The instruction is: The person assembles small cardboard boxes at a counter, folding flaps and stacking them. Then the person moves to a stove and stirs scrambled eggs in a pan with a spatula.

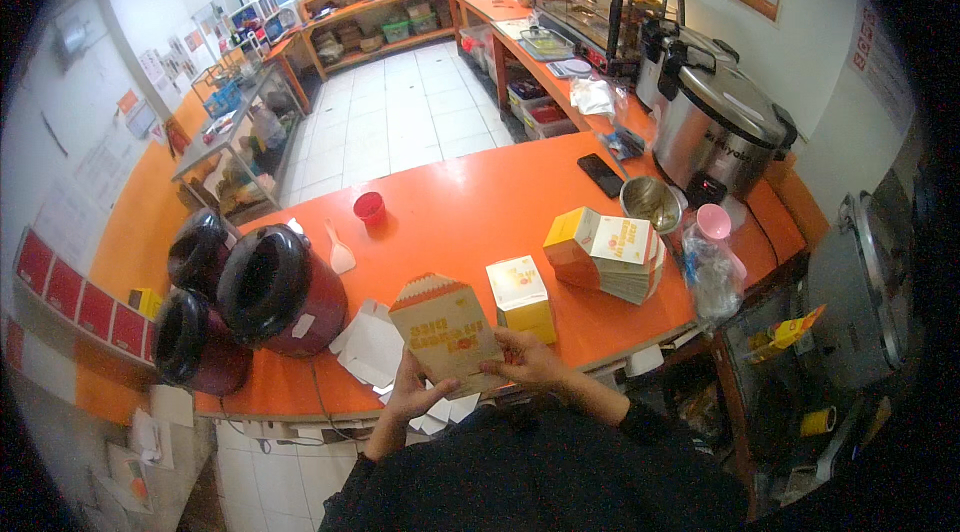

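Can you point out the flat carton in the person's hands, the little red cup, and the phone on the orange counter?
Flat carton (447, 332): head view, middle of its printed face.
Red cup (369, 207): head view, on its rim.
Phone (600, 175): head view, centre of its dark screen.

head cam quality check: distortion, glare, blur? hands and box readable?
Head view: strong fisheye, the orange counter edge bows and the corners are vignetted black. Even indoor light, mild glare on the steel cooker lid. Left hand and right hand are sharp, holding the flat cardboard box; far shelves look soft.
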`<state>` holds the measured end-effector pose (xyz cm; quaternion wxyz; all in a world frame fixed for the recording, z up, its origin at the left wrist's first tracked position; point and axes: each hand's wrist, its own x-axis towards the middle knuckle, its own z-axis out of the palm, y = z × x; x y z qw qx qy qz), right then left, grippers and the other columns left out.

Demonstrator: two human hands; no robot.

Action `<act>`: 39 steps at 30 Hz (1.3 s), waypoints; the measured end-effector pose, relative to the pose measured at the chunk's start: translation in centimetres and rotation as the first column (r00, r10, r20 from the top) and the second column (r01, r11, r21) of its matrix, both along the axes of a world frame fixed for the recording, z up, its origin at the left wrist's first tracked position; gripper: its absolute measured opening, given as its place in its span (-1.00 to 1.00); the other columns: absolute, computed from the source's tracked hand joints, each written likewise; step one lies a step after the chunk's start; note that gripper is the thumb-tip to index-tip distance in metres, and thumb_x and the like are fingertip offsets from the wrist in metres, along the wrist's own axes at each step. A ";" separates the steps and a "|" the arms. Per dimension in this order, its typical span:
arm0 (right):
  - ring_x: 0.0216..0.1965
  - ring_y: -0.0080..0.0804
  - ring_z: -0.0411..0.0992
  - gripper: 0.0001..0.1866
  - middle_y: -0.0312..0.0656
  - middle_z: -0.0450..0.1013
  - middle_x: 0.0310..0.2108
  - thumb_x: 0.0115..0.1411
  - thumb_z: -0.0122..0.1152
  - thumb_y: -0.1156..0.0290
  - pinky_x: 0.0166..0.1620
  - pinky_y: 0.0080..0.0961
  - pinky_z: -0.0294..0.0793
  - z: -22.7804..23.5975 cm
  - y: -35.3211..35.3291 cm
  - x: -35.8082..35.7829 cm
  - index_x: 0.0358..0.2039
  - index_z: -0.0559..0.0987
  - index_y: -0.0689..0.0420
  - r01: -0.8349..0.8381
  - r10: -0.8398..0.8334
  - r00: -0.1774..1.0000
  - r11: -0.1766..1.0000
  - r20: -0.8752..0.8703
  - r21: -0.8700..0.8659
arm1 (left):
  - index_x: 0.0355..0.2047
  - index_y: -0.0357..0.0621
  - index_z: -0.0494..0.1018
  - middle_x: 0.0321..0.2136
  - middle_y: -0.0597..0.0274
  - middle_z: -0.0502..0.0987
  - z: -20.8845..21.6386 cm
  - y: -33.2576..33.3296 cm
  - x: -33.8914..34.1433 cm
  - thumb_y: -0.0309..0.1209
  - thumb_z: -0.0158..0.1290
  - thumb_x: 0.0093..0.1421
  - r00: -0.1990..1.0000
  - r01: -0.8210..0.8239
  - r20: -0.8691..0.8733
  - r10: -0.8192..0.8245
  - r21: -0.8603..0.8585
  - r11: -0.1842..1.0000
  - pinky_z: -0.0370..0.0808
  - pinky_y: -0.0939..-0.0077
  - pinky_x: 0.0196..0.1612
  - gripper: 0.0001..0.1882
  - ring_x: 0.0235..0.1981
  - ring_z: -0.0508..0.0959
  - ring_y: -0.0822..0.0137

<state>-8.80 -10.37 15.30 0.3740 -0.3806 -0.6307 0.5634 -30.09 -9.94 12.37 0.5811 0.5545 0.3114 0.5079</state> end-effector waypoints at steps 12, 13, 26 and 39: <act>-0.01 -0.20 0.18 -0.27 -0.01 0.10 0.02 0.06 0.09 0.26 0.06 -0.27 0.13 -2.6 -2.5 2.8 0.15 -0.05 0.15 0.368 -0.480 0.826 0.856 0.295 0.363 | -0.15 -0.24 0.28 -0.29 0.19 0.46 -9.1 9.8 0.4 -0.42 -0.03 0.05 0.880 -0.074 0.406 0.246 -0.395 0.916 0.42 0.46 -0.21 -0.67 -0.26 0.46 0.28; -0.01 -0.16 0.18 -0.29 0.00 0.13 0.01 0.06 0.08 0.25 0.05 -0.26 0.14 -2.9 -3.6 3.3 0.15 -0.02 0.15 0.380 -0.468 0.838 0.870 0.280 0.314 | -0.15 -0.24 0.28 -0.29 0.17 0.46 -13.1 12.0 -1.5 -0.38 -0.05 0.09 0.873 0.039 0.442 0.205 -0.482 0.875 0.41 0.43 -0.18 -0.68 -0.23 0.45 0.27; -0.24 -0.35 0.38 -0.70 -0.15 0.38 -0.30 0.11 0.02 0.37 -0.15 -0.41 0.34 -1.8 -25.9 15.1 -0.13 0.39 0.16 0.678 -0.710 0.650 0.703 0.269 0.216 | 0.02 -0.33 0.11 0.05 -0.02 0.17 10.0 -4.6 23.1 -0.24 -0.24 0.15 0.837 -0.151 0.544 -0.064 0.341 0.928 0.17 0.25 0.11 -0.50 0.08 0.19 0.09; -0.49 -0.46 0.41 -0.89 -0.21 0.41 -0.53 0.10 0.03 0.43 -0.39 -0.55 0.39 4.0 -65.2 25.8 -0.42 0.45 0.20 0.941 -0.968 -0.188 -0.226 -0.166 0.252 | -0.13 -0.22 0.22 -0.26 0.11 0.32 19.4 -42.4 40.8 -0.15 -0.18 0.15 -0.165 0.618 0.412 -0.896 0.751 0.231 0.26 0.28 -0.15 -0.59 -0.21 0.30 0.19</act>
